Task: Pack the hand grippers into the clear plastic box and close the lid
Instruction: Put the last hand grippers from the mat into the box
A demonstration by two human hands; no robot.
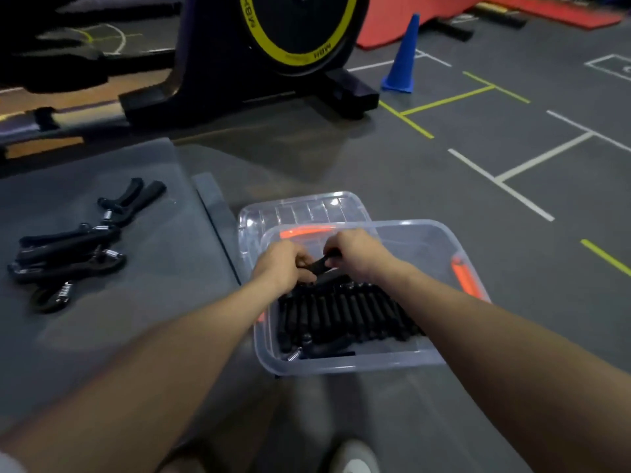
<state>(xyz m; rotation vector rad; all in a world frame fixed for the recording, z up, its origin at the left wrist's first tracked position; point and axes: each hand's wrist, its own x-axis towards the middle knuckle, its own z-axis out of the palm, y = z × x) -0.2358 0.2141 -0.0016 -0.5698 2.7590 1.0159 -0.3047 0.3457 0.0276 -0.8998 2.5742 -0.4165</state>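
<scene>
A clear plastic box (426, 361) with orange latches stands open on the floor in front of me. Several black hand grippers (345, 314) lie packed in a row inside it. Over the far half of the box, my left hand (281, 264) and my right hand (356, 252) are both closed on one black hand gripper (319, 264), held between them. The clear lid (300, 208) lies flat on the floor behind the box, partly under it. On a low grey mat (143, 261) to the left rests a loose pile of hand grippers (73, 245) with steel springs.
A black exercise bike with a yellow-ringed wheel (273, 46) stands behind the mat and box. A blue cone (403, 58) sits further back on the right, with red mats (409, 15) beyond. The grey floor carries white and yellow lines. My shoe (353, 457) shows at the bottom edge.
</scene>
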